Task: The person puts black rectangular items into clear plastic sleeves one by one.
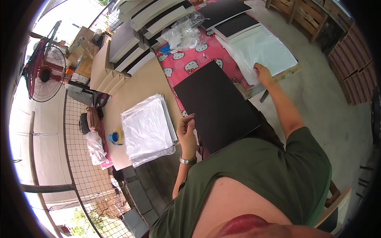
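A large black board lies slanted in front of me, its far end over the pink table cover and its near end against my lap. My left hand is at the board's left edge, fingers loosely bent and thumb a little apart; its fingertips come to the edge, and I see no firm grip. To the right, my right hand pinches the near edge of a clear plastic sleeve. That sleeve lies on a stack of clear plastic sleeves at the table's right corner.
Left of the board lies a pile of plastic-wrapped white sheets, with a tape roll beside it. Stacks of thick black-and-white boards stand behind. Crumpled plastic and more black boards are farther back. A fan stands far left.
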Tool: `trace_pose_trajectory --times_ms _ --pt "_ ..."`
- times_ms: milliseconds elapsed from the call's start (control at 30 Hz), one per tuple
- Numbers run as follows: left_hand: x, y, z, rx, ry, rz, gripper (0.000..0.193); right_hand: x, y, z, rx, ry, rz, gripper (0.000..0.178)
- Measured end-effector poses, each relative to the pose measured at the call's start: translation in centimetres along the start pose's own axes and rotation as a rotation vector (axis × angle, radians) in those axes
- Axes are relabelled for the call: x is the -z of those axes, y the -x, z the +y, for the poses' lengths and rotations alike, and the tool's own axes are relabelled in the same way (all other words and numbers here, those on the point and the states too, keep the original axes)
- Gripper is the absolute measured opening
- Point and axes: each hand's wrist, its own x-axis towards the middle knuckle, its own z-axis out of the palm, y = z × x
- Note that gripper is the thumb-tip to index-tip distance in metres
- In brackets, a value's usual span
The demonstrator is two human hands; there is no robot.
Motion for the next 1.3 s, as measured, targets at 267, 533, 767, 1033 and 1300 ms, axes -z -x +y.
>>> trace_pose_trajectory --times_ms 267,533,767,1033,1300 --pt "-5.6 -1.6 0.8 -0.378 -0.296 -0.184 0.040 2.9 -0.3 -19.0 0.338 -0.259 -0.953 0.013" --pt "-5.5 -3.6 2.0 0.025 0.266 -0.178 0.010 5.0 -0.7 -24.7 -0.093 -0.878 -0.447 0.023" --pt "-2.6 -4.0 3.6 0.262 0.517 -0.212 0.015 4.7 -1.6 -24.8 -0.186 -0.899 -0.399 0.012" --pt "-4.0 -3.7 4.0 0.001 0.409 -0.052 0.019 5.4 -1.6 -26.8 -0.084 -0.645 -0.494 0.027" --pt "-3.2 -3.5 5.3 0.028 0.483 0.058 0.028 6.5 -1.6 -28.1 0.033 -0.826 -0.526 0.021"
